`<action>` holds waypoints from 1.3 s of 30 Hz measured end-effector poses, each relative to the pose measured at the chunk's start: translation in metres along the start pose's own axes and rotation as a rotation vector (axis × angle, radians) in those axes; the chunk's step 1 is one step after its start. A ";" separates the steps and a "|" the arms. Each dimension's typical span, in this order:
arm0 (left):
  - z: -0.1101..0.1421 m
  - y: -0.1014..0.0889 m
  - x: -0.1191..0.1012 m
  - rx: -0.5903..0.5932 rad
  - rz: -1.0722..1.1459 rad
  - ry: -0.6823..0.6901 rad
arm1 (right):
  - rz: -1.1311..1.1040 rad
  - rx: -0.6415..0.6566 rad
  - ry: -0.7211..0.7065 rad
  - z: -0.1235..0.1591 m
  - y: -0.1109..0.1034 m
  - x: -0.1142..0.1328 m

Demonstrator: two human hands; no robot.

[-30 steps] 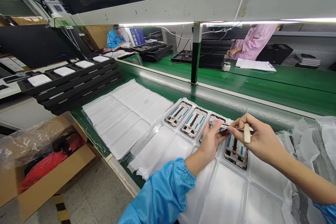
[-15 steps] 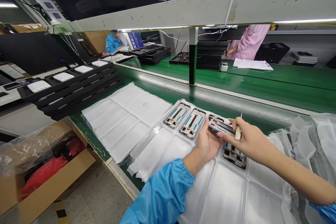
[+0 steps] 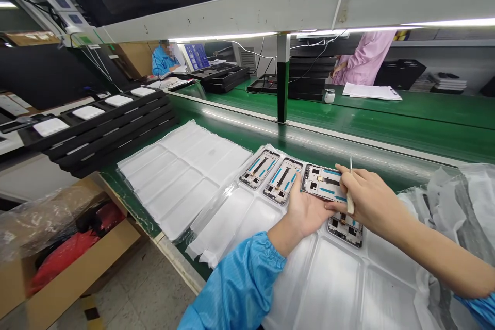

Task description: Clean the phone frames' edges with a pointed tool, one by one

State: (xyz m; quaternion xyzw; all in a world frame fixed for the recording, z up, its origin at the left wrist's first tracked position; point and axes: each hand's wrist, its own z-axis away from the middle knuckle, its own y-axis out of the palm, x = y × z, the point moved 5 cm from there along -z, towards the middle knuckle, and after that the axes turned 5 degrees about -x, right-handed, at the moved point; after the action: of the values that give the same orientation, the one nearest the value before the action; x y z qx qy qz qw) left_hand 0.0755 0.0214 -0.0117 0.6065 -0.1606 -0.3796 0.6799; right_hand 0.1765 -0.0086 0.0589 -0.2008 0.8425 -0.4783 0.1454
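Note:
My left hand (image 3: 307, 211) grips the near left edge of a phone frame (image 3: 324, 183), held flat, inner side up, over a clear blister tray (image 3: 328, 283). My right hand (image 3: 367, 198) steadies the frame's right end with its fingertips and pinches a thin pale-handled tool (image 3: 349, 191) that points upward. Two more phone frames (image 3: 259, 168) (image 3: 283, 180) lie in the tray's far pockets to the left. Another frame (image 3: 345, 228) rests in a pocket just under my hands.
A second clear tray (image 3: 181, 178) lies to the left on the green bench. Stacked black trays (image 3: 100, 126) with white parts stand further left. A cardboard box (image 3: 65, 258) sits on the floor. Crumpled plastic wrap (image 3: 467, 201) is at right. Two people work behind the green conveyor (image 3: 386, 118).
The phone frame has been turned from edge-on to flat, its inner side now facing up, and moved slightly away over the tray. Both hands kept hold of it.

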 end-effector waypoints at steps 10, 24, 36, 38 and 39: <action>0.000 -0.008 0.000 -0.176 0.063 -0.043 | -0.388 -0.086 -0.098 -0.006 -0.023 0.021; 0.000 -0.007 -0.001 -0.130 -0.002 -0.008 | -0.627 0.020 0.126 -0.009 -0.014 0.016; -0.001 -0.008 -0.001 -0.098 0.019 -0.013 | -0.490 0.035 0.001 -0.006 -0.012 0.019; -0.001 -0.007 -0.002 -0.102 0.047 -0.008 | -0.457 0.017 -0.065 -0.005 -0.012 0.022; -0.001 -0.007 -0.003 -0.105 0.066 -0.003 | -0.437 0.014 -0.101 -0.004 -0.012 0.023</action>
State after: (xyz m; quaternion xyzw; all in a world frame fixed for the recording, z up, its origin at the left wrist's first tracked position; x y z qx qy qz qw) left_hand 0.0721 0.0241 -0.0176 0.5637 -0.1613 -0.3658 0.7228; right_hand 0.1566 -0.0220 0.0705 -0.4012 0.7673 -0.4936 0.0815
